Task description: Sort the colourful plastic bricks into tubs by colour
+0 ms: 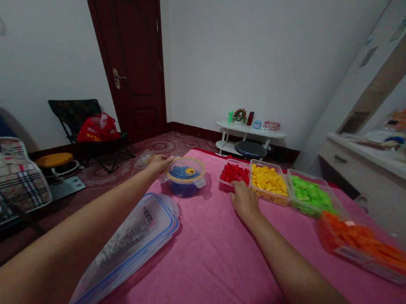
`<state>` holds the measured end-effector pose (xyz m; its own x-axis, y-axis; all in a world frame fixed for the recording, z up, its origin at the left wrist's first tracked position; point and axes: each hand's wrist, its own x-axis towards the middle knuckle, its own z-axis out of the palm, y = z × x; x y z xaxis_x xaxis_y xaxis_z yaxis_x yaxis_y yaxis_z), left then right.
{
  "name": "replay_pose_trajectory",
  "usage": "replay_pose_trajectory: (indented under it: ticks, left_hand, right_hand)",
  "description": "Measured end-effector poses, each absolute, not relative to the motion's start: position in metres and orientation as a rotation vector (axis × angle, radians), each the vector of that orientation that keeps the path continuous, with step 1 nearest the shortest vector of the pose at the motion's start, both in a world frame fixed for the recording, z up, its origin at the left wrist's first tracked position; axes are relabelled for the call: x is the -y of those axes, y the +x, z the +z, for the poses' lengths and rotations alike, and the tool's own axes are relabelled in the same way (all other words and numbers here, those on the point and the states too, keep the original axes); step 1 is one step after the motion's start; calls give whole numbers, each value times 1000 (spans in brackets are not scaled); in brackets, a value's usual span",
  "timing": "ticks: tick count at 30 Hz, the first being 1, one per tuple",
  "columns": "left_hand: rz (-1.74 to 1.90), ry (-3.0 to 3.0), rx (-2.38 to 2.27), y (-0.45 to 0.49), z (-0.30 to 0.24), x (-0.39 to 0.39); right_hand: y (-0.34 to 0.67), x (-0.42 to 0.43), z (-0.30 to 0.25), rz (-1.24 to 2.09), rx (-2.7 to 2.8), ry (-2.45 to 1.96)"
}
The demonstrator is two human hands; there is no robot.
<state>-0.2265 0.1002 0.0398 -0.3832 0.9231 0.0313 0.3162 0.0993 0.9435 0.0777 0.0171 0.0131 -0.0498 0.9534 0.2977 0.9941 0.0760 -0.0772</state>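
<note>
My left hand (159,165) reaches the left side of a round clear tub (186,191) with blue contents and a yellow-rimmed lid. A crumpled-looking clear plastic item (145,159) shows just beyond that hand; most of its fingers are hidden. My right hand (245,199) is closed at the near wall of a clear box of red pieces (223,184), fingers over the rim and thumb outside. Beside it stand a box of yellow pieces (270,180) and a box of green pieces (312,195). An orange-filled box (368,244) lies nearer, blurred.
Large blue-edged clear zip bags (139,236) lie under my left forearm on the pink cloth (212,263). Beyond the table stand a low white shelf (250,130) and a dark round stool (250,149). A drawer cabinet (366,172) is at right; a folding chair (75,108) stands left.
</note>
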Motion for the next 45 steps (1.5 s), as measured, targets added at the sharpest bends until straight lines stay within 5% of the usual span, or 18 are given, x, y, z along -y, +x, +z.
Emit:
replay_pose_trajectory:
  ticks: [4,10,14,29,45]
  left_hand:
    - [1303,1806,-1873,-232,63,-49]
    - [307,2350,-1682,-245,64,68]
    - [114,2332,-1858,-242,47,118]
    - [47,2551,-1869,-226,47,135]
    - [156,2085,-1650,-231,34,119]
  right_hand:
    - [84,25,28,-216,2242,-1905]
    - [103,111,50,42,2481,-1841]
    - [106,144,56,179,2643,-1952]
    - [105,159,60,335,2563,-1876]
    - [105,163,52,333,2516,-1678]
